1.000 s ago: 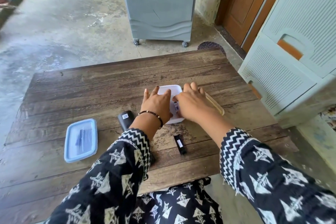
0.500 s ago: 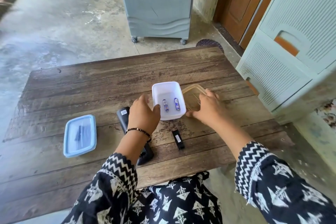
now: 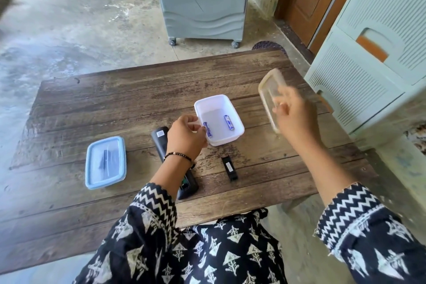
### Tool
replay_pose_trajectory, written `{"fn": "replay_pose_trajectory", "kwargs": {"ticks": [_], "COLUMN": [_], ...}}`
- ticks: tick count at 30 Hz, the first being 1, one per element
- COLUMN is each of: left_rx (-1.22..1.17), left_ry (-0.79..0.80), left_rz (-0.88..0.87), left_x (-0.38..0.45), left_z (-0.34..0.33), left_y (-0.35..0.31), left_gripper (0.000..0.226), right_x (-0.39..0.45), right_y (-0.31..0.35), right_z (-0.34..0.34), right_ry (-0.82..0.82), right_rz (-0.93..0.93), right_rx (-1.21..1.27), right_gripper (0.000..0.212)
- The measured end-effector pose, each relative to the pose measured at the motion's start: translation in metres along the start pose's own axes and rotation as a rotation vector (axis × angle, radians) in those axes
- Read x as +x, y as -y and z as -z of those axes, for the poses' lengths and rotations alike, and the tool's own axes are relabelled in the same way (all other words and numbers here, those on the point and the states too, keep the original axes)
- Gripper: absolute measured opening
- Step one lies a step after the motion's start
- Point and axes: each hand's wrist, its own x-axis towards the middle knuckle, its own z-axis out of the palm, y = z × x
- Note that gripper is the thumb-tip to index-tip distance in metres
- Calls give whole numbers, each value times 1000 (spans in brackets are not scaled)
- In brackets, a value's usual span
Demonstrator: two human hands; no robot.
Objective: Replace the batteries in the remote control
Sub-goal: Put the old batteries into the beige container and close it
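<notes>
A white open container (image 3: pixel 231 105) sits mid-table with two blue batteries inside, one (image 3: pixel 208 130) near its left wall and one (image 3: pixel 229 122) further right. My left hand (image 3: pixel 185 137) grips the container's near-left rim. My right hand (image 3: pixel 294 115) holds the clear yellowish lid (image 3: pixel 268 90) lifted and tilted in the air, right of the container. The black remote control (image 3: pixel 161 137) lies under my left wrist, partly hidden. Its black battery cover (image 3: pixel 229 168) lies loose on the table in front of the container.
A closed blue-lidded box (image 3: pixel 105 162) with dark items inside sits at the table's left. The wooden table (image 3: pixel 115 108) ends close to a pale plastic drawer cabinet (image 3: pixel 368 57) on the right. A grey air cooler (image 3: pixel 200 0) stands on the floor beyond.
My right hand has lifted the clear lid off the table and swung it up to the right. My left hand moved from the container's top to its near-left rim.
</notes>
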Motion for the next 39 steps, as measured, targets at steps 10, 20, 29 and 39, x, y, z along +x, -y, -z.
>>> {"fn": "replay_pose_trajectory", "kwargs": {"ticks": [10,20,29,39], "left_rx": [-120,-181,-229,-280], "left_ry": [70,102,161,206], "left_rz": [42,59,109,184], "left_x": [-6,-1,5,12], "left_z": [-7,-5,-4,2], "left_y": [6,7,1,-8], "left_gripper": [31,35,58,41], "right_x": [-2,-4,4,5], "right_y": [15,18,26,31], "right_z": [-50,-63,-64,-49], "right_ry": [209,279,286,439], "right_rz": [-398,-228,-106,133], "right_rx": [613,325,63,-266], "right_gripper": [51,48,50,54]}}
